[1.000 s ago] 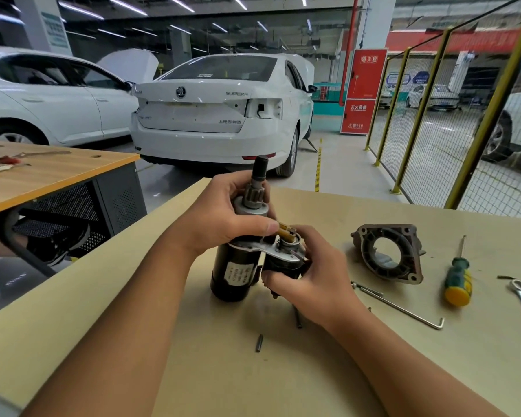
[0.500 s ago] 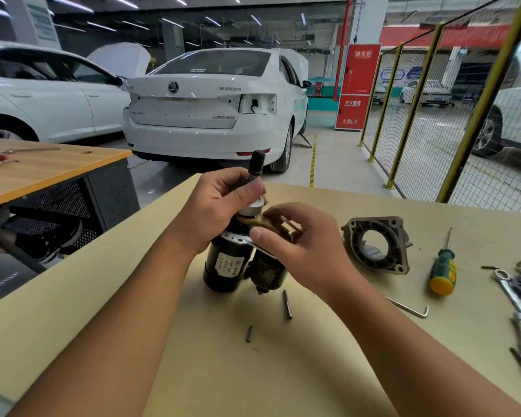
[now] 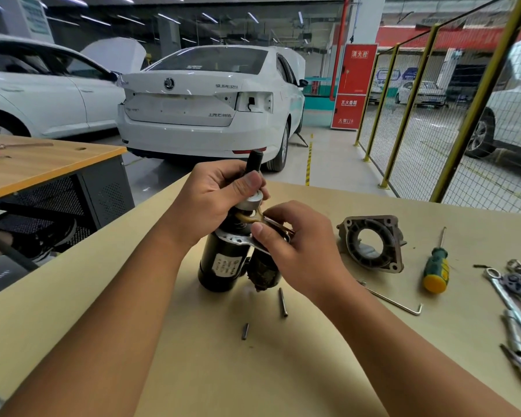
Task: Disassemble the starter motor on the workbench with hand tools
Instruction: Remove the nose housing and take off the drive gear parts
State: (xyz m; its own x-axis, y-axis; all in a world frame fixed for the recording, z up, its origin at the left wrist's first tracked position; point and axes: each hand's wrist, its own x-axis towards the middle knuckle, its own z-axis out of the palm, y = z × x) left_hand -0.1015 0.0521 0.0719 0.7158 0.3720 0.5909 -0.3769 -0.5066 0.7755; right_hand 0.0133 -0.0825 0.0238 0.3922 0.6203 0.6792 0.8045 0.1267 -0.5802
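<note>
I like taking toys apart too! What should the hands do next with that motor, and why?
Probably lift the brass fork free with the right hand, because its fingers already pinch it, while the left hand grips the shaft and steadies the upright starter motor.

A white sedan (image 3: 205, 106) with its tail lamp removed stood beyond the bench, beside another white car (image 3: 39, 91). A red fire-hydrant cabinet (image 3: 354, 85) stood against a pillar, near a yellow-posted wire-mesh fence (image 3: 451, 121). An orange-topped side table (image 3: 42, 164) stood leftward.
</note>
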